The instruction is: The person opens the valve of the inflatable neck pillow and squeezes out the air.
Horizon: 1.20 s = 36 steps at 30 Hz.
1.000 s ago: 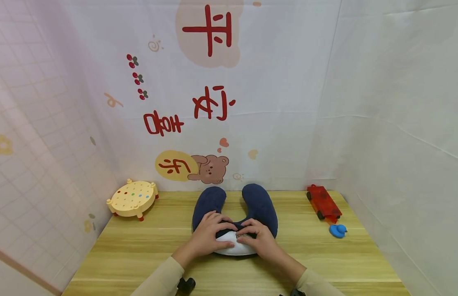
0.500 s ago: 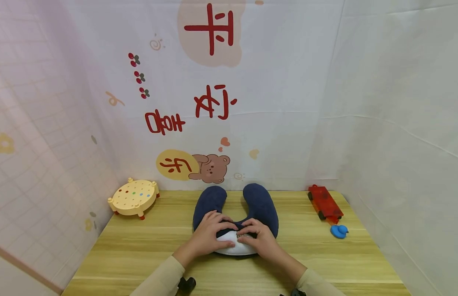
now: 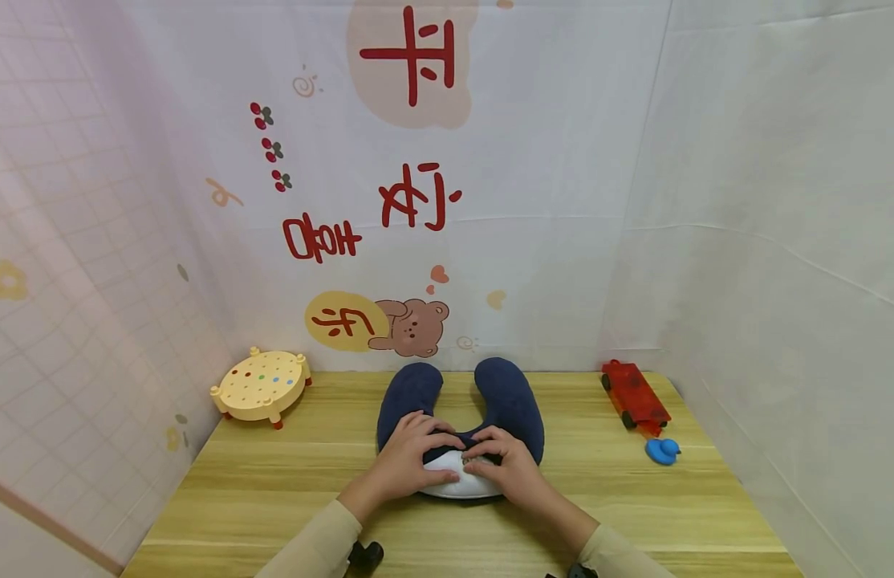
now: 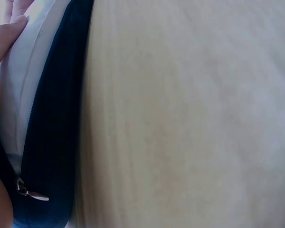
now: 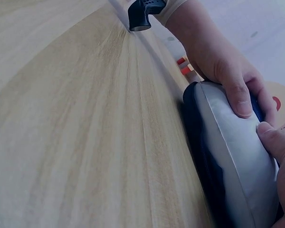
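A navy U-shaped neck pillow (image 3: 510,393) lies on the table, its two arms pointing away from me. Along its near curve the zipped cover gapes, baring a white inner cushion (image 3: 457,488). My left hand (image 3: 404,456) grips the curve from the left, thumb on the white part and fingers over the navy fabric. From the right, my right hand (image 3: 518,472) holds it the same way, the fingertips of both hands close together at the middle. A metal zipper pull (image 4: 37,195) hangs at one end of the opening in the left wrist view.
On the wooden table (image 3: 274,498), a round yellow pegged stand (image 3: 262,387) is at the back left. A red toy car (image 3: 633,393) and a blue toy duck (image 3: 661,451) sit at the back right. Printed white cloth (image 3: 548,160) walls in the back and sides.
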Tool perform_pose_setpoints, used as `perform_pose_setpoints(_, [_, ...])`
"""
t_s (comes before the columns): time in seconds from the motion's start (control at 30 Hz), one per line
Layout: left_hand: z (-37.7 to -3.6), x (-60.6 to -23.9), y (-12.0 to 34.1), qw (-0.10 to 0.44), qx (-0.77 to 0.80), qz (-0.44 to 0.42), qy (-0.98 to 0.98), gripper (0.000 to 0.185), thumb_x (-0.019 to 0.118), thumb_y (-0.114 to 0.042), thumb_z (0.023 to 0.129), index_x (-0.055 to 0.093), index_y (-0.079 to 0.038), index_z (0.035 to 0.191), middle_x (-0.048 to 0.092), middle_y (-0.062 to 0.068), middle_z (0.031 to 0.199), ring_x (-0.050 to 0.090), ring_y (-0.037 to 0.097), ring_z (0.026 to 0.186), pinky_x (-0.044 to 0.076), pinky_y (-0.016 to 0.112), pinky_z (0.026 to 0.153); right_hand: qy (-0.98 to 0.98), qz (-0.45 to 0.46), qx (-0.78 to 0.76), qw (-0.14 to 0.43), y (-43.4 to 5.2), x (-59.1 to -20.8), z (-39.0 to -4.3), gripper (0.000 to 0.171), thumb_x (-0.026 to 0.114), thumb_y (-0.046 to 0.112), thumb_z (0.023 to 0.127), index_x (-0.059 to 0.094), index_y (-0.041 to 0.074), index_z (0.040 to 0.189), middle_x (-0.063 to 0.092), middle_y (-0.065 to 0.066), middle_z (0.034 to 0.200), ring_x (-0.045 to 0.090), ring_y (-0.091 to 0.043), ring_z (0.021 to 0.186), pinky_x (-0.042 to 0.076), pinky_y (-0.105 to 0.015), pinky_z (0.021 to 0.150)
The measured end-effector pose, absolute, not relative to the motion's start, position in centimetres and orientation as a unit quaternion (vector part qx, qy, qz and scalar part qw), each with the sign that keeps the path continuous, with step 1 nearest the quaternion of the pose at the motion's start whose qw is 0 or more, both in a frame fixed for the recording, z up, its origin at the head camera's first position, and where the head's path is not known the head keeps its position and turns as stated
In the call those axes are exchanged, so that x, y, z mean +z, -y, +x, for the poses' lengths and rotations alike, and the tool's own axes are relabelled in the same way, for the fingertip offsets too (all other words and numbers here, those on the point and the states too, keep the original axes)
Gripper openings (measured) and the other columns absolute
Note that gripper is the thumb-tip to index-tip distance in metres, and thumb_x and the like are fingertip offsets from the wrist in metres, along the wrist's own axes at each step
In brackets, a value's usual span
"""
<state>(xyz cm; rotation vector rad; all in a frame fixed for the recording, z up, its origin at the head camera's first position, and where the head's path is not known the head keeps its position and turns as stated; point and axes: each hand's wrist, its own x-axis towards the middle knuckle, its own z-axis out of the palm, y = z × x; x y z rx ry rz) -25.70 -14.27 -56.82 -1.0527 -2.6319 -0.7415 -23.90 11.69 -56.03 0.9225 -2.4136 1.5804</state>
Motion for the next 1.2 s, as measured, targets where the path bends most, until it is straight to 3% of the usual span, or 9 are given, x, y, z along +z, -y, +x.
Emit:
perform_pose_setpoints(0.13, [-25.7, -56.8, 14.3, 0.107, -0.252, -0.356, 0.893, 0.046, 0.085, -0.061, 0.093, 0.079, -0.036, 0.131, 0.067, -0.007, 0.139, 0.057, 0.023, 0.139, 0.025, 0.062, 0.129, 0.802, 0.291, 0.52, 0.049, -11.8, -57.5, -24.7, 0.014, 0.088, 0.004, 0.091, 0.088, 0.012, 0.103, 0.074, -0.014, 0.118, 0.066, -0.039, 0.118, 0.053, -0.029, 0.1])
perform_pose_setpoints(0.4, [-25.6, -56.7, 14.3, 0.104, -0.253, -0.353, 0.895, 0.045, 0.085, -0.061, 0.092, 0.079, -0.037, 0.13, 0.067, -0.007, 0.139, 0.057, 0.022, 0.139, 0.026, 0.061, 0.129, 0.807, 0.295, 0.51, 0.041, -12.3, -59.0, -25.7, 0.014, 0.09, 0.021, 0.092, 0.088, 0.027, 0.105, 0.074, 0.003, 0.119, 0.066, -0.027, 0.12, 0.054, -0.03, 0.101])
perform_pose_setpoints(0.57, [-25.5, -56.7, 14.3, 0.105, -0.258, -0.351, 0.894, 0.046, 0.086, -0.06, 0.092, 0.079, -0.036, 0.13, 0.068, -0.006, 0.139, 0.057, 0.023, 0.139, 0.026, 0.061, 0.129, 0.807, 0.308, 0.502, 0.05, -12.4, -59.0, -25.8, 0.012, 0.089, 0.026, 0.095, 0.088, 0.031, 0.106, 0.073, 0.008, 0.119, 0.066, -0.022, 0.12, 0.055, -0.031, 0.1])
perform_pose_setpoints(0.83, [-25.6, -56.8, 14.3, 0.103, -0.259, -0.348, 0.895, 0.045, 0.086, -0.06, 0.092, 0.079, -0.037, 0.13, 0.067, -0.008, 0.139, 0.056, 0.022, 0.14, 0.025, 0.061, 0.129, 0.81, 0.318, 0.489, 0.057, -12.4, -59.3, -26.0, 0.013, 0.089, 0.027, 0.095, 0.087, 0.033, 0.107, 0.073, 0.011, 0.119, 0.066, -0.016, 0.12, 0.056, -0.03, 0.1])
perform_pose_setpoints(1.2, [-25.6, -56.8, 14.3, 0.099, -0.257, -0.345, 0.897, 0.045, 0.087, -0.059, 0.091, 0.079, -0.037, 0.13, 0.067, -0.008, 0.138, 0.056, 0.021, 0.139, 0.025, 0.06, 0.129, 0.801, 0.312, 0.507, 0.06, -12.2, -59.2, -25.8, 0.014, 0.089, 0.021, 0.094, 0.088, 0.027, 0.106, 0.074, 0.005, 0.118, 0.067, -0.025, 0.119, 0.054, -0.029, 0.101])
